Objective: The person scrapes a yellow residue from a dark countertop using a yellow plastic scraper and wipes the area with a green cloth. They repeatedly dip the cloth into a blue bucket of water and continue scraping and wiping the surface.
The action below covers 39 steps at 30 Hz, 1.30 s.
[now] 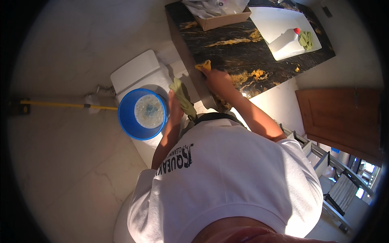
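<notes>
My left hand (174, 106) is closed on a light green cloth (184, 99), which hangs down beside the cabinet's side. Right beside that hand, a round blue bucket (129, 123) with sudsy water and something bluish in it rests on the white toilet (137, 69). Reaching over to the dark countertop (219, 48) with gold veins, my right hand (221, 83) presses a small yellow cloth (204, 65) at the counter's left edge. Most of its fingers are hidden under the hand.
A cardboard box (227, 20) with clear plastic stands on the counter's far part. In the white sink (279, 20) lie a white bottle with a red cap (285, 39) and a green cloth (306, 40). A yellow pole (60, 104) crosses at left; a ladder (324, 162) and brown door (340, 121) are at right.
</notes>
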### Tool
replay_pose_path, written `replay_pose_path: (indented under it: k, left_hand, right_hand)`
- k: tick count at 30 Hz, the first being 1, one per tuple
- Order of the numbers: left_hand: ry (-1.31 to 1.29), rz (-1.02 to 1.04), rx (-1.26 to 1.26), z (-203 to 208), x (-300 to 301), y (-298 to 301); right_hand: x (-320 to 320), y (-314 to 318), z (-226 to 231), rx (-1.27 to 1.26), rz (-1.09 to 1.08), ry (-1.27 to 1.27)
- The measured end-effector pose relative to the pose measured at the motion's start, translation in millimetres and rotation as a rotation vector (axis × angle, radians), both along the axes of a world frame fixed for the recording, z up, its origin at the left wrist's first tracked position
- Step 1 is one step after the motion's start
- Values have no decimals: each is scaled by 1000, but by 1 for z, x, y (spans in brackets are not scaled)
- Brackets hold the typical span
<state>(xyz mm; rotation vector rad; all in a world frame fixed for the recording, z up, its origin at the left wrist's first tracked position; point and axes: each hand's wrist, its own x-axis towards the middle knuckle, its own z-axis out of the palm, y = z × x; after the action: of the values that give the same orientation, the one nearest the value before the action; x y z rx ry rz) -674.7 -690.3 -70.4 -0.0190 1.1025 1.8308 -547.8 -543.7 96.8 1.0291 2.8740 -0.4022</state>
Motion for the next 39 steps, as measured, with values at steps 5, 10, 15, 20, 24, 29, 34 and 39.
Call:
replay_pose_path:
  k: [5,10,15,20,24,29,34,39]
  left_hand:
    - [25,-26,88,4,-2,-10]
    - [70,-79,119,7,-2,-6]
    - [23,-4,15,-2,-3,-3]
    - [9,-68,119,-12,-9,-6]
    - [6,-6,9,-1,-6,5]
    - [174,23,51,31,-2,14]
    - [1309,-163,-132,67,63,15]
    - [1814,-465,-294,94,82,56]
  right_hand:
    - [24,-22,16,-123,12,-116]
    - [0,-7,9,54,-25,142]
    - [14,-20,12,-50,104,-121]
    - [21,-29,25,-37,78,-1]
    - [0,-16,20,54,48,73]
    - [35,-31,28,-166,117,-209]
    - [88,-6,73,-273,2,60]
    - [115,28,107,-205,-261,167]
